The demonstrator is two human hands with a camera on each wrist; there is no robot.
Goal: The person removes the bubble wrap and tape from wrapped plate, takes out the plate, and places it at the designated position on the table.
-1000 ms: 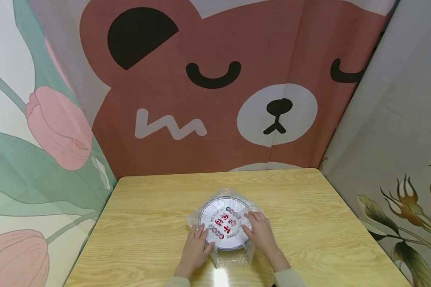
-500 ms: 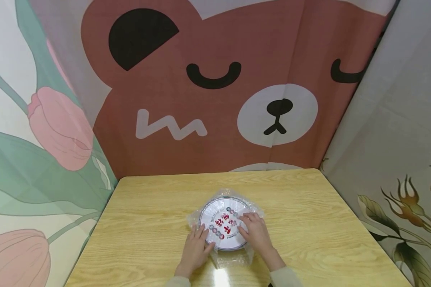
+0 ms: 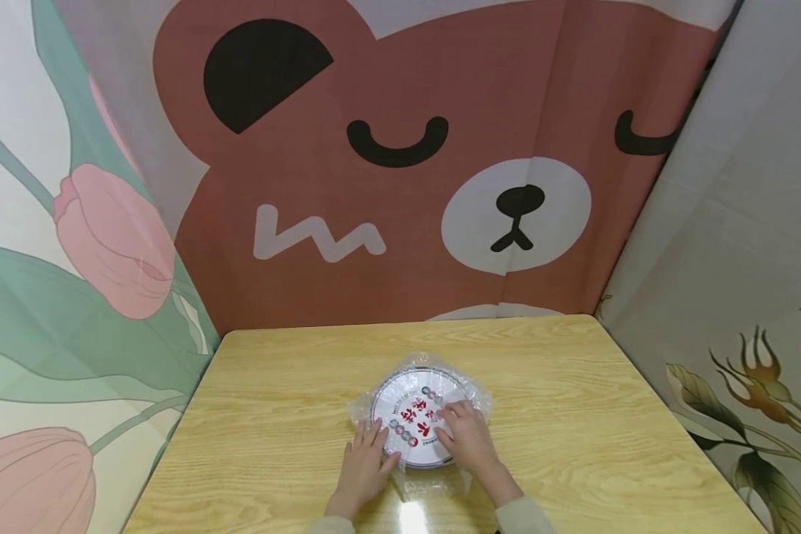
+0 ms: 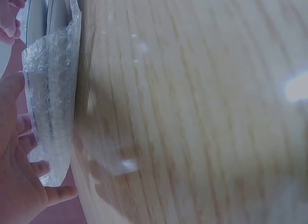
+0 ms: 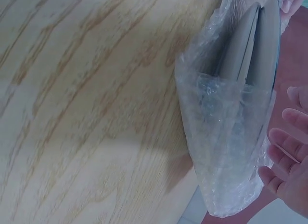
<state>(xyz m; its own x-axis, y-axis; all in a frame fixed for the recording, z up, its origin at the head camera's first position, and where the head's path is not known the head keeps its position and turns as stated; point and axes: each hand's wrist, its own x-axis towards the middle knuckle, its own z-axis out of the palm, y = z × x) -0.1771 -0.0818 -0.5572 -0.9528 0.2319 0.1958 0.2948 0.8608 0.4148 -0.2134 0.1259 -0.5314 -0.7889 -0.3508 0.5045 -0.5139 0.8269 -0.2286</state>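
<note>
A stack of at least two round plates, the upper plate [image 3: 409, 397] printed with red characters and small coloured roundels, lies flat on the wood-grain table [image 3: 274, 415], centred left to right and toward the person's side. Bubble wrap [image 5: 221, 151] surrounds the stack: its corners jut out past the rim, a flap lies on the near side, and in the wrist views it hides much of the plates' edges, leaving part of the lower plate [image 4: 57, 14] bare. How far it covers the printed face I cannot tell

The left hand [image 3: 362, 463] rests at the near left rim, fingers spread and fairly straight, gripping nothing visible. The right hand [image 3: 469, 437] lies over the right part of the face, hiding some print, its fingers apart and slightly bent, touching the top without a visible grip

Behind the table hangs a bear-print curtain [image 3: 307, 170]; a tulip-print curtain [image 3: 116, 245] borders the left and a pale floral curtain [image 3: 707, 222] the right
</note>
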